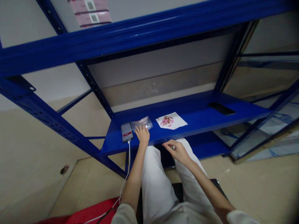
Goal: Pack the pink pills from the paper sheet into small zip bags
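Observation:
My left hand lies on the blue shelf, its fingers stretched out onto a small clear plastic bag. Just left of it lies a phone with a white cable plugged in and hanging down. My right hand hovers over my knee at the shelf's front edge, with its fingers curled in a pinch; what it holds I cannot make out. A white sheet of paper with several small pink and brown pieces on it lies to the right of the bag.
A dark flat phone-like object rests at the shelf's right end. Blue rack posts and beams surround the shelf, with a beam overhead. Pink boxes sit on the top level. A red surface lies by my left side.

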`<move>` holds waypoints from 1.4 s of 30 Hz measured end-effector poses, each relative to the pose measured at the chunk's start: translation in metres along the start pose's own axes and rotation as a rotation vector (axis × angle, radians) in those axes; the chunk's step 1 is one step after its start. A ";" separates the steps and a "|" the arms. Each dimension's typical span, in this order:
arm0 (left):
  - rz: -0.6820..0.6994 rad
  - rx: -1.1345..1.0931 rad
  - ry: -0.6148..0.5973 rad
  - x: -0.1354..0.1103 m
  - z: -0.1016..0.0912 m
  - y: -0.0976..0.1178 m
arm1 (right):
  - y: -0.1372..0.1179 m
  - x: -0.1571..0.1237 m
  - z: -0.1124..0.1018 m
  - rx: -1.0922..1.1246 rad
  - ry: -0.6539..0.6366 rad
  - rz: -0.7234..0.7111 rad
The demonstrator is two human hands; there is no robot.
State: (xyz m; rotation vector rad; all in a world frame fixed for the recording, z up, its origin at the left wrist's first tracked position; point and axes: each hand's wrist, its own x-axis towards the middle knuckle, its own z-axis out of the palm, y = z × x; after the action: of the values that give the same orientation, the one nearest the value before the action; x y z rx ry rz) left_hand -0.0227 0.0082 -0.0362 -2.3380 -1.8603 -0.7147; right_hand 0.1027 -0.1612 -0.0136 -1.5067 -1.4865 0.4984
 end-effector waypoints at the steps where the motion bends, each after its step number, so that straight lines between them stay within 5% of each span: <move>1: -0.006 -0.001 -0.003 -0.003 0.000 0.000 | -0.001 -0.007 0.001 0.016 -0.013 0.012; 8: 0.103 -0.027 0.135 -0.007 -0.008 0.006 | 0.013 -0.047 0.012 0.141 -0.133 0.125; 13: 0.124 -0.028 0.113 0.007 -0.006 0.008 | 0.016 -0.050 0.014 0.250 -0.170 0.188; 16: 0.115 0.011 0.018 0.012 0.000 0.005 | 0.016 -0.042 0.008 0.296 -0.160 0.217; 20: 0.089 0.019 0.036 0.012 0.007 0.001 | 0.017 -0.021 -0.001 0.340 -0.139 0.264; 30: 0.184 -0.129 0.309 0.019 -0.014 0.002 | 0.035 0.033 -0.012 0.362 -0.076 0.233; 38: 0.368 -0.170 0.245 0.011 -0.019 -0.011 | 0.040 0.058 -0.014 0.388 -0.009 0.261; 42: 0.331 -0.059 0.189 0.010 -0.011 -0.016 | 0.043 0.059 -0.010 0.389 0.007 0.237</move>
State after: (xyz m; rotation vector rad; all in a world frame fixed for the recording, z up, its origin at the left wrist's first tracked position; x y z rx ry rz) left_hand -0.0392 0.0174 -0.0258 -2.4291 -1.3514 -0.9176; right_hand 0.1452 -0.1025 -0.0251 -1.3724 -1.1287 0.8694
